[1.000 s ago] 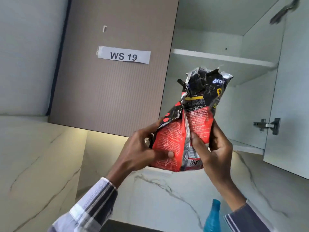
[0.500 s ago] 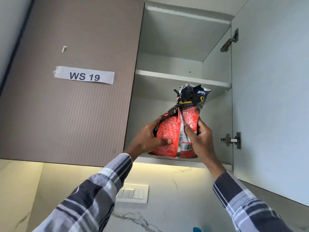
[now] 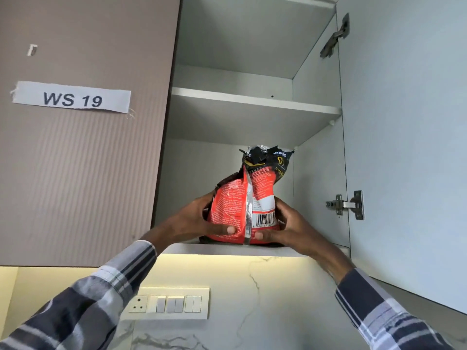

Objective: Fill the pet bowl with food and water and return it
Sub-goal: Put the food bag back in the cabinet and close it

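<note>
From where I'm sitting, a lot of the food bag (image 3: 243, 198) is a mystery. My left hand (image 3: 195, 221) covers its left edge and my right hand (image 3: 285, 228) covers its lower right corner, so I can't see my fingers behind it. The bag's base is hidden by the cabinet's bottom lip (image 3: 227, 248). The small print is too tiny to read, and the brand name up top is crumpled, only partly legible. The open door (image 3: 404, 147) runs off the right edge, both sleeves off the bottom. The upper shelf (image 3: 252, 99) hides whatever's on it.
</note>
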